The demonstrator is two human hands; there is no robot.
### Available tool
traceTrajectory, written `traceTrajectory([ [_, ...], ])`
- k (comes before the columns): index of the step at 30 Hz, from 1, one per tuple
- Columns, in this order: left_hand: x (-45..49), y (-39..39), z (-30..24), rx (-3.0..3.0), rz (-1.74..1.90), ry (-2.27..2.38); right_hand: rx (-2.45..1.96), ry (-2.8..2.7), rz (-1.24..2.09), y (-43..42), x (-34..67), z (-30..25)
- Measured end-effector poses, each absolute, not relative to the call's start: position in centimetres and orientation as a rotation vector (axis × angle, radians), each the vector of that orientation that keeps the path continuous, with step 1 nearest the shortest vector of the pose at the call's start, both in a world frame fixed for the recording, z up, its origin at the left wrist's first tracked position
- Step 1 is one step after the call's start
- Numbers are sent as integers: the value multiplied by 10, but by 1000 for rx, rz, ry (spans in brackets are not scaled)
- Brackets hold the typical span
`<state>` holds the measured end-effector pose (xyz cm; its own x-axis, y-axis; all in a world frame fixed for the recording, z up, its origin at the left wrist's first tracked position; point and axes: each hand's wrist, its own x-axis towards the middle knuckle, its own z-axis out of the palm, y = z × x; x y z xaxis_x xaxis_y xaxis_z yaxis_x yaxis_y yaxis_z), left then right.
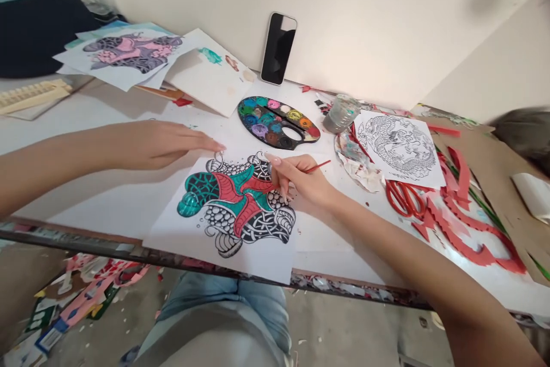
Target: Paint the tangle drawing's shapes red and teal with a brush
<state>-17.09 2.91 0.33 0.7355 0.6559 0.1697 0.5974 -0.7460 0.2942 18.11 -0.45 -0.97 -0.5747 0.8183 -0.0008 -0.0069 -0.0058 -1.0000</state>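
A sheet with a patterned line drawing, partly coloured red and green, lies at the table's front edge. My right hand rests on its right side, fingers closed around a thin red paintbrush. The brush tip is hidden behind my fingers. My left hand lies flat with fingers stretched out, fingertips at the sheet's upper left edge. Just beyond the sheet sits a palette of many paint colours, with a dark stick-like tool lying across it.
A cloudy water jar stands right of the palette, beside a dragon drawing. Red scissors handles and red paper scraps lie farther right. A phone leans on the wall. Painted sheets are piled back left.
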Motion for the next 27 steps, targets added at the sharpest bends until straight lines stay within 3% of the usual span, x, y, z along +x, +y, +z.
traceTrajectory([
  [7, -123, 31, 1, 2376, 600, 1375, -860, -1359, 1725, -15, 179, -32],
  [15, -86, 56, -10, 2054, 728, 1534, -871, -1530, 1738, -13, 190, -30],
  [27, -78, 56, -17, 2272, 477, 1606, -992, -1612, 1755, -15, 193, -24],
])
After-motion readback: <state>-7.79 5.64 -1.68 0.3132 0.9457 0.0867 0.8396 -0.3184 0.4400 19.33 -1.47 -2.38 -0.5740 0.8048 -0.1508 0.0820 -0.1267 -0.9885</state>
